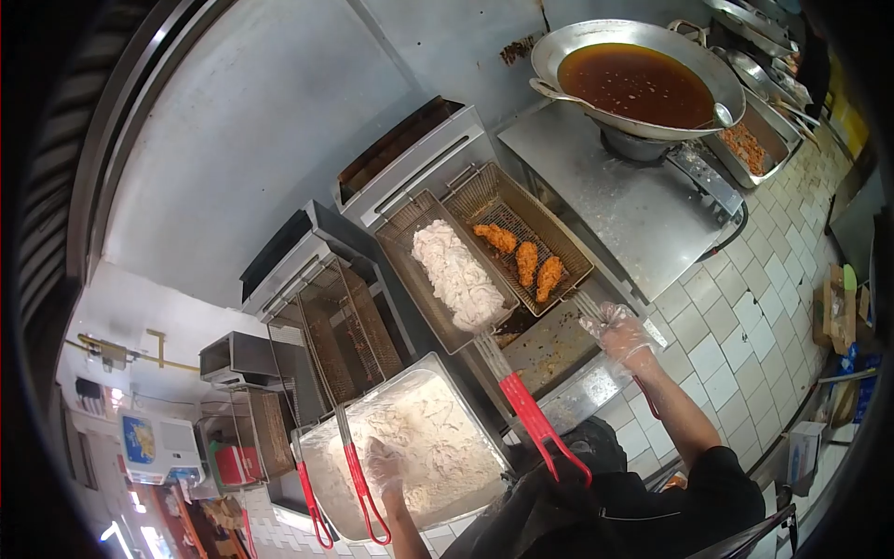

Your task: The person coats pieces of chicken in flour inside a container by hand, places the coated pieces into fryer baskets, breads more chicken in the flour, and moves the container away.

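Observation:
My right hand [622,335], in a clear plastic glove dusted with flour, is closed round the wire handle of a fryer basket [453,200]. Three browned pieces of fried chicken [526,263] lie in that basket. Over a large metal tray [491,454] of flour [438,419] is my left hand [384,463], also gloved. Its fingers look loosely extended, with nothing visible in them. A red basket handle [358,480] passes close beside it. Next to the chicken, a second fryer basket [396,233] holds pale, flour-coated pieces [454,275]; its red handle [535,419] points towards my body.
A wide pan [549,70] of brown liquid with a ladle [722,115] stands at upper right, beside a metal tray [778,168] of orange-brown bits. More fryer baskets [345,326] hang at left. A steel counter [615,214] lies between fryers and pan. Tiled floor [717,326] is right.

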A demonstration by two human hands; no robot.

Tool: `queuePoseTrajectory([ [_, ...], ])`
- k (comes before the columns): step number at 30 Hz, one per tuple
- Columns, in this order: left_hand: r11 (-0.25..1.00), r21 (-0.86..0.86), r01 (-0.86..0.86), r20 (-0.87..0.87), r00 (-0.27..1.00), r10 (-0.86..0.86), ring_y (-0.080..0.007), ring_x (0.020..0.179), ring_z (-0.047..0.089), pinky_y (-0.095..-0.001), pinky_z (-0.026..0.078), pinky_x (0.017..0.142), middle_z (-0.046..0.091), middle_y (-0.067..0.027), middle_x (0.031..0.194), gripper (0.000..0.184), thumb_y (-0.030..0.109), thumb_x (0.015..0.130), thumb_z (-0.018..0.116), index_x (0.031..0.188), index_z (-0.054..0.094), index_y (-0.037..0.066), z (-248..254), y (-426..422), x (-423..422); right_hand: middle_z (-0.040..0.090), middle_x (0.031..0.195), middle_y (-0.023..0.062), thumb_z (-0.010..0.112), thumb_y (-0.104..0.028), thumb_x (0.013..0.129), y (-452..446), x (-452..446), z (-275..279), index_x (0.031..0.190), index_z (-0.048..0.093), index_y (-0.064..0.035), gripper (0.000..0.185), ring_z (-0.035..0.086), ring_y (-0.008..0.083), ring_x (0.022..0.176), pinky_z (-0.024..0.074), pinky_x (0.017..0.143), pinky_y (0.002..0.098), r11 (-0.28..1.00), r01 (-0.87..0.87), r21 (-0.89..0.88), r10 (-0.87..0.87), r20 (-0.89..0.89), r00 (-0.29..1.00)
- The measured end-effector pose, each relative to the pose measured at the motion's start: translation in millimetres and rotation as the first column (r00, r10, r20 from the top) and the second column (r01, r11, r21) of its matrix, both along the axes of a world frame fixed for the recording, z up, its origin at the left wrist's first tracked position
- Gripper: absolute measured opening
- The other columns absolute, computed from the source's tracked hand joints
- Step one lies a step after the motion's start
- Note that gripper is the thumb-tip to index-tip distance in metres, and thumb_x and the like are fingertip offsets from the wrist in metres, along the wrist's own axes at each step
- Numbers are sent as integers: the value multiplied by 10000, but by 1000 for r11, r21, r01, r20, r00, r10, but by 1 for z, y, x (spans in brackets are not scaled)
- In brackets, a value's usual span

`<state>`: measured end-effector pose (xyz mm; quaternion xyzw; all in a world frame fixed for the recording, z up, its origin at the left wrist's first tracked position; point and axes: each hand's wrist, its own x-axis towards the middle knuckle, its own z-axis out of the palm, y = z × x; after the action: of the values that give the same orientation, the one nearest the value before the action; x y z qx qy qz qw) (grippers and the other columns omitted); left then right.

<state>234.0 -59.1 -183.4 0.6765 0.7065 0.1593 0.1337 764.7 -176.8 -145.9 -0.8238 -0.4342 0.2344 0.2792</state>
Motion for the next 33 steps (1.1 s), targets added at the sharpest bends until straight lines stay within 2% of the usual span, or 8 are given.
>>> queuePoseTrajectory([
  [5, 988, 152, -38, 144, 990, 16, -305, 955, 616, -359, 470, 824, 638, -188, 1009, 298, 63, 810, 539, 1093, 567, -24, -38, 2, -22, 602, 1007, 235, 562, -410, 874, 6, 3, -5, 996, 590, -12, 418, 535, 385, 1013, 415, 855, 447, 999, -6, -36, 5, -34, 999],
  [11, 991, 126, -50, -71, 996, 59, -327, 943, 616, -376, 475, 822, 641, -181, 990, 289, 74, 806, 552, 1081, 575, -11, -40, 3, -24, 598, 1045, 259, 598, -435, 853, 25, 4, -24, 1117, 573, 16, 524, 543, 388, 1036, 435, 853, 438, 996, 74, -56, -80, -109, 991],
  [14, 994, 95, -58, -198, 977, 76, -334, 920, 618, -383, 479, 805, 642, -178, 958, 273, 79, 801, 554, 1060, 580, -6, -56, 11, -39, 612, 1029, 238, 558, -327, 867, 39, 2, -39, 1002, 648, -28, 340, 545, 378, 1044, 438, 879, 425, 983, 149, -111, -172, -246, 954],
  [17, 974, 206, 95, -234, 971, -45, -336, 891, 621, -388, 482, 779, 642, -181, 927, 248, 94, 805, 550, 1031, 592, 2, -57, 7, -43, 596, 1100, 227, 521, -226, 861, 44, -2, -56, 1054, 653, -54, 290, 553, 365, 1069, 440, 922, 415, 983, -90, -157, 114, 153, 982],
  [22, 953, 298, 52, -185, 983, 4, -309, 804, 609, -388, 469, 716, 626, -179, 871, 204, 111, 825, 529, 981, 592, -5, -34, 5, -16, 588, 1094, 227, 480, -206, 883, 40, -11, -24, 1023, 664, -45, 282, 549, 364, 1069, 437, 919, 424, 992, -90, -94, 96, 59, 994],
  [25, 996, -53, -77, -2, 997, 77, -249, 740, 574, -352, 447, 663, 600, -149, 840, 185, 95, 833, 520, 975, 574, -11, 32, -7, 25, 585, 1095, 233, 481, -252, 907, 32, -10, -26, 1000, 665, -33, 302, 554, 373, 1043, 439, 887, 439, 996, -65, -54, 61, -64, 996],
  [30, 992, 128, -20, 100, 995, 7, -196, 703, 539, -315, 425, 616, 562, -110, 787, 157, 84, 829, 523, 953, 565, -2, 5, -4, 8, 615, 1030, 217, 456, -235, 927, 36, -9, -11, 951, 668, -19, 304, 586, 368, 970, 459, 824, 446, 994, 75, -86, -92, -217, 972],
  [33, 989, 145, 0, 111, 994, -17, -191, 699, 531, -314, 427, 622, 547, -98, 762, 152, 78, 817, 535, 943, 567, 0, 23, -11, 18, 630, 960, 235, 477, -258, 907, 35, -8, -44, 920, 660, 6, 322, 599, 388, 915, 470, 791, 450, 992, -108, 59, 94, 204, 974],
])
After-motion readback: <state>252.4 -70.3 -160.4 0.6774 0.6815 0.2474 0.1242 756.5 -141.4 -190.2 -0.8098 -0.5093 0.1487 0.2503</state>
